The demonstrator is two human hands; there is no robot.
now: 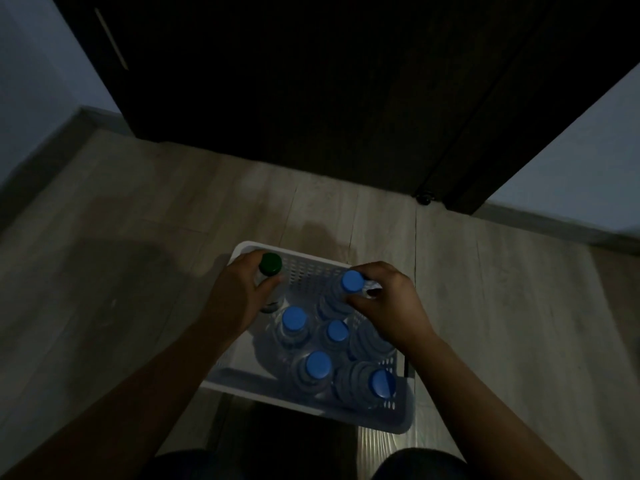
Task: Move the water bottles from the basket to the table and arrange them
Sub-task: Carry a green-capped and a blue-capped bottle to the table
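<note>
Dim light falls on a pale wood floor (138,220) in front of a dark door (311,81), and the white basket (308,271) sits on that floor right below you. No table shows in this view, so you will have to turn and find it once your hands are loaded.

What matters now is that every bottle stands upright in the basket with its cap pointing up at you, so the way out looks to be straight up along the bottle's length, not sideways.

Your left hand (239,292) is at the basket's far-left corner. Its fingers (266,284) curl round the neck of the green-capped bottle (270,264), just under the cap. Your right hand (388,299) is at the far-right side of the basket, fingers (360,301) pinched round the neck of a blue-capped bottle (351,281). Both hands are gripping and neither is free.

The other bottles (318,364) are packed close together in the near half of the basket, and one of them is partly hidden under your right wrist. Lift that hand cleanly, because your forearm passes just over their caps and could tip them.
</note>
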